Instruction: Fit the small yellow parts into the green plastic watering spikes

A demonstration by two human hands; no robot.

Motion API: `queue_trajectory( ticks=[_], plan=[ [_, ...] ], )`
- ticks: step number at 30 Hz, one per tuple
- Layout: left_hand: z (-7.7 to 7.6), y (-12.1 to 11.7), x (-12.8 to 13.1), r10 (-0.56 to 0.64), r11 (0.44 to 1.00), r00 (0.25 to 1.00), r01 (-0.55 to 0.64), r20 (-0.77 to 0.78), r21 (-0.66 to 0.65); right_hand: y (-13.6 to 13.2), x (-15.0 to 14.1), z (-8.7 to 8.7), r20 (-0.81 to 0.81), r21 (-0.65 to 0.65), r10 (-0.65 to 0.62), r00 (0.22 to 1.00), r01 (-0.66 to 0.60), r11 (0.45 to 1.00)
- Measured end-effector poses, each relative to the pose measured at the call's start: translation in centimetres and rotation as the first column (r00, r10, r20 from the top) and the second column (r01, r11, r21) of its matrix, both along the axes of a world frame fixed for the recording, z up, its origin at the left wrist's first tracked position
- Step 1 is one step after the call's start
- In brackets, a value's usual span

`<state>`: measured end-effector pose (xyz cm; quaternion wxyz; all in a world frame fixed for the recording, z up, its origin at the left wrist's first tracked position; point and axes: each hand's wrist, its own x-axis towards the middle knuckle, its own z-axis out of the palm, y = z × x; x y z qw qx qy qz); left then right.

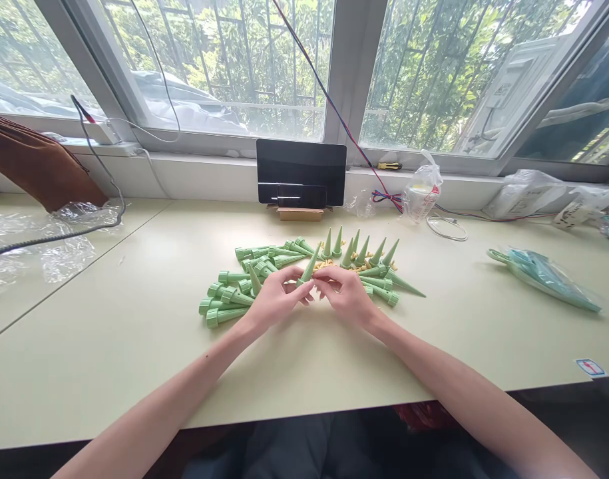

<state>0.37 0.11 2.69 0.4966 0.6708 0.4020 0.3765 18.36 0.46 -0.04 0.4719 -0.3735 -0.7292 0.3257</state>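
My left hand (280, 297) is closed around a green plastic cone-shaped spike (310, 265), its point tilted up and to the right. Fingers of my right hand (348, 293) are pinched together at the spike's lower end; whatever they hold is too small to make out. Several green spikes with ribbed caps (226, 294) lie on their sides to the left of my hands. Behind my right hand, several spikes (363, 251) stand points up, with small yellow pieces (329, 263) scattered among them. More capped spikes (384, 293) lie beside my right hand.
The pale table (134, 359) runs under a window. A dark tablet (301, 171) leans on a cardboard stand (300, 213) at the back. At right lie a bagged green item (546, 276) and a white cable (446, 229). Clear plastic wrap (59, 246) and a brown bag (39, 163) are at left.
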Motion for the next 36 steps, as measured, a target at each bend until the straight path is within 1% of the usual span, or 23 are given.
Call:
queue_trajectory(
  ticks=[6,11,19,24,36],
  plan=[
    [0.05,-0.02,0.03,0.014,1.0,1.0,-0.014,-0.009,-0.002,0.18,-0.03,-0.17,-0.069,-0.059,0.023,0.997,-0.027,0.998],
    [0.04,0.0,0.06,0.003,1.0,1.0,-0.003,-0.012,0.009,0.44,0.01,-0.58,-0.1,-0.089,0.03,0.995,-0.039,0.995],
    [-0.13,0.04,-0.01,0.003,1.0,1.0,-0.003,-0.029,-0.007,0.55,0.05,-0.75,-0.07,-0.087,0.043,0.997,-0.049,0.995],
    [-0.11,0.06,-0.07,0.006,1.0,0.999,-0.006,-0.04,-0.001,0.61,0.04,-0.84,-0.086,-0.078,0.04,0.995,-0.047,0.996],
    [-0.1,0.03,-0.07,0.021,1.0,0.999,-0.02,-0.036,0.008,0.41,0.07,-0.54,-0.081,-0.073,0.026,0.996,-0.032,0.997]
  ],
)
